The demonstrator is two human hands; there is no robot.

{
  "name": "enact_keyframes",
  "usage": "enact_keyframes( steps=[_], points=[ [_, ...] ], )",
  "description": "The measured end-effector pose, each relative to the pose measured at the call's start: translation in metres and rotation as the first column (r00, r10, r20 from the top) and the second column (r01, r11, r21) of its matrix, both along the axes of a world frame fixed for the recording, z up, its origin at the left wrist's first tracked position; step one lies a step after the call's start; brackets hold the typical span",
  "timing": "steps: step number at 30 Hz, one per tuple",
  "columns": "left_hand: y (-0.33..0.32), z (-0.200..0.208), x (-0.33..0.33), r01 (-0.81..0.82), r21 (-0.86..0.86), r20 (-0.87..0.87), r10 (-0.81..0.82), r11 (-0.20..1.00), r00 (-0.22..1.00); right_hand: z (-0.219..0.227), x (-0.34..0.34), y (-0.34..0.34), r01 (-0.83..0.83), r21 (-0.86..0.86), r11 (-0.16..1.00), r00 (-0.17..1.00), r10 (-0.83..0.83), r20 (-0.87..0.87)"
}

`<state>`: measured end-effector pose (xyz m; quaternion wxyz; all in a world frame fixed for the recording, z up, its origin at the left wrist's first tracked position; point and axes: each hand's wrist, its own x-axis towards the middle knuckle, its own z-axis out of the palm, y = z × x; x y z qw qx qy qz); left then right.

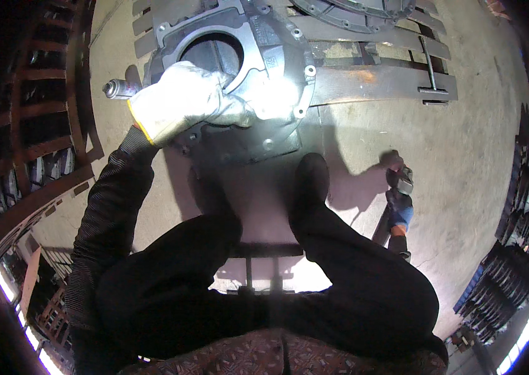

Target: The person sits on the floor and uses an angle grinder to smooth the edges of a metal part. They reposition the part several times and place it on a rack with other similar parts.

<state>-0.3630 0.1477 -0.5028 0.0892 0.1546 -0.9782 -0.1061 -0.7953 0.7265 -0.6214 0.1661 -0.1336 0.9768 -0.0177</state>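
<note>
Housing casting point(283, 55) at 12: metal, rough matt grey body, machined flange faces smooth, bright. Left glove point(183, 99) at 11: white cloth, matt, blown out by glare. Sleeve point(113, 203) at 9: dark ribbed knit. Right glove point(400, 214) at 3: blue, matt; tool point(404, 180) there has a greyish, metal-looking head. T-shaped bar point(427, 62) at 2: smooth metal. Floor point(464, 150) at 3: matt concrete. Trousers point(364, 269) at 5: matt black cloth.

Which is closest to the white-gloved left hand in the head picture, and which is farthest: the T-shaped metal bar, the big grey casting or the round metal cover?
Nearest to the left hand first:
1. Big grey casting: right under the glove.
2. Round metal cover: top, right of the casting.
3. T-shaped metal bar: farther right, on the slats.
</note>
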Motion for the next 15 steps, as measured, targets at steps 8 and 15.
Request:
enact_keyframes(
  steps=[8,15],
  points=[
    [0.007,0.011,-0.005,0.021,-0.006,0.027,-0.021,1.0,0.999,-0.022,0.026,0.04,0.181,0.157,0.971,0.939,-0.123,-0.322],
    [0.02,0.019,-0.025,0.124,-0.063,0.055,-0.12,0.99,0.991,-0.019,0.043,0.023,0.112,0.349,0.93,0.952,0.001,-0.306]
  ],
)
